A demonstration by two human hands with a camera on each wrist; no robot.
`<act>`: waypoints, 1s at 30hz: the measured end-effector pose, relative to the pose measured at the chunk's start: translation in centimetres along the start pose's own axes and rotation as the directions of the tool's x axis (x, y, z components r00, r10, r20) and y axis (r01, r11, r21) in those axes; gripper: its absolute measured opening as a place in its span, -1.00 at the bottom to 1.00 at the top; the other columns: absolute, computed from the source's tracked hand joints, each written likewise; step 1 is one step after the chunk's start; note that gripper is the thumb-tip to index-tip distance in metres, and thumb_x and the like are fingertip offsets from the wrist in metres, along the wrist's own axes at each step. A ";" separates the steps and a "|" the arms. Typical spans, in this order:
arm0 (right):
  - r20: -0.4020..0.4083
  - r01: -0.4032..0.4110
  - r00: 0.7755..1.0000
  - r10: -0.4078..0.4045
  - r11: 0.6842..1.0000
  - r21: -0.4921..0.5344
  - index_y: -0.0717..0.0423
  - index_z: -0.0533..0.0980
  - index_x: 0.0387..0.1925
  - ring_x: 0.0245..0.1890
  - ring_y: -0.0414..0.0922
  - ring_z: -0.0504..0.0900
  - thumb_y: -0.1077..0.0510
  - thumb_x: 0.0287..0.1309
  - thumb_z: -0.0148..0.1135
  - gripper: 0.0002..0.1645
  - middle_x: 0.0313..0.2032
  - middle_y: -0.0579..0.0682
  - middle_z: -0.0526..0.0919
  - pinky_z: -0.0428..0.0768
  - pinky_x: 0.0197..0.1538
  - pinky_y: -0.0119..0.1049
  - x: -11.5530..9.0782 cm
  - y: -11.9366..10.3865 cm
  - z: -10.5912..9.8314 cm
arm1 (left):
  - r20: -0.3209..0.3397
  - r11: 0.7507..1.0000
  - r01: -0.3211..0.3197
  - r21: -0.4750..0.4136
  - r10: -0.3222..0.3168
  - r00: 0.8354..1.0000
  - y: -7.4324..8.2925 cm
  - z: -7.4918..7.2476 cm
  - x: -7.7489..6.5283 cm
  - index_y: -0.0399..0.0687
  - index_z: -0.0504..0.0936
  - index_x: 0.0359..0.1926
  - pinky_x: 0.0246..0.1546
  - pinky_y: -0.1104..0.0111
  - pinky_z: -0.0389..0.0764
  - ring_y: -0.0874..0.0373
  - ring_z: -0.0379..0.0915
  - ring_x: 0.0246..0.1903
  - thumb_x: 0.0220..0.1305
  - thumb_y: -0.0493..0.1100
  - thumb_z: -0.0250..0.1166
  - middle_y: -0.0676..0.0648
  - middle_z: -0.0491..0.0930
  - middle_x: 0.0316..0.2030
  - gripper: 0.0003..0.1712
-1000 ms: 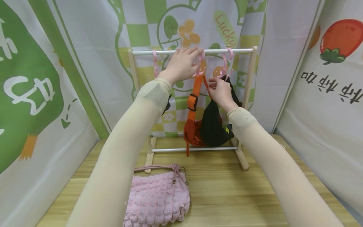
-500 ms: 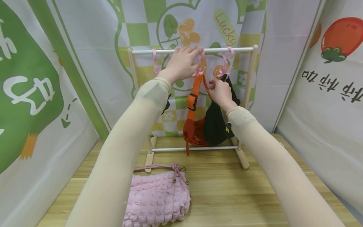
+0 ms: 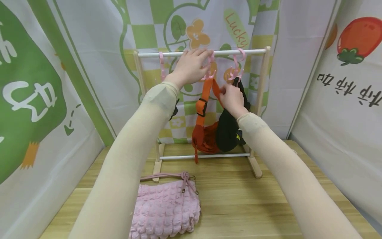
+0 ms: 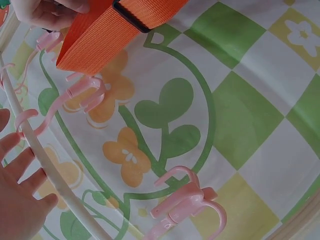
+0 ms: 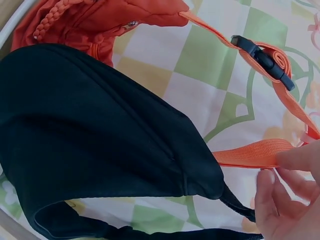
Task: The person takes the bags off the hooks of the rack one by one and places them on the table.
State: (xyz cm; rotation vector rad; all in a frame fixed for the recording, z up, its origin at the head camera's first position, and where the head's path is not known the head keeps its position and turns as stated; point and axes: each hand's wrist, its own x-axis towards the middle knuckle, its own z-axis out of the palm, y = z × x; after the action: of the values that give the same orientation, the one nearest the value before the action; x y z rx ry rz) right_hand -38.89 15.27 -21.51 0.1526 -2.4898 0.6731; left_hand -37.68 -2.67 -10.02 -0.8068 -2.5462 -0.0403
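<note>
My left hand [image 3: 192, 66] rests on the rack's top bar [image 3: 253, 52], its extended fingers spread against it in the left wrist view. Beside it, an orange bag [image 3: 204, 141] hangs by its strap [image 3: 203, 99] from the middle pink hook [image 3: 210, 71]. My right hand [image 3: 232, 99] pinches one side of that strap between thumb and fingers, seen close up in the right wrist view. Right behind this hand hangs a black bag [image 3: 227, 131] from the right pink hook [image 3: 237, 68]; it partly covers the orange bag.
A puffy pink handbag [image 3: 167, 209] lies on the wooden table [image 3: 238, 212] before the rack. Another pink hook [image 3: 162, 64] hangs at the bar's left. Something dark [image 3: 175, 111] shows behind my left forearm. Printed cloth surrounds the table on three sides.
My right hand has closed its fingers more on the orange strap, whose loop has spread wider. The black bag has swung slightly right, uncovering more of the orange bag. My left hand stays on the bar.
</note>
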 end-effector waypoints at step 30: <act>0.089 0.089 0.990 -0.110 0.972 0.218 0.29 0.33 0.09 0.04 0.11 0.56 0.20 0.38 -0.09 -0.67 0.04 0.27 0.56 0.52 0.09 -0.04 -0.5 2.2 -0.1 | -0.002 1.000 0.000 -0.025 0.000 1.000 0.1 0.1 0.1 0.23 0.06 0.46 0.46 0.00 -0.20 0.04 -0.12 0.46 0.45 0.10 -0.13 0.05 0.03 0.46 -0.40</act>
State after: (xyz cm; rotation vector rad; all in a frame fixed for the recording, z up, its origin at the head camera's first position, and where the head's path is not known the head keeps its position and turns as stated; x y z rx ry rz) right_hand -38.98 17.22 -22.61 0.3980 -2.4805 0.9094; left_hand -37.77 -2.55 -10.10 -0.8158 -2.5481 -0.0735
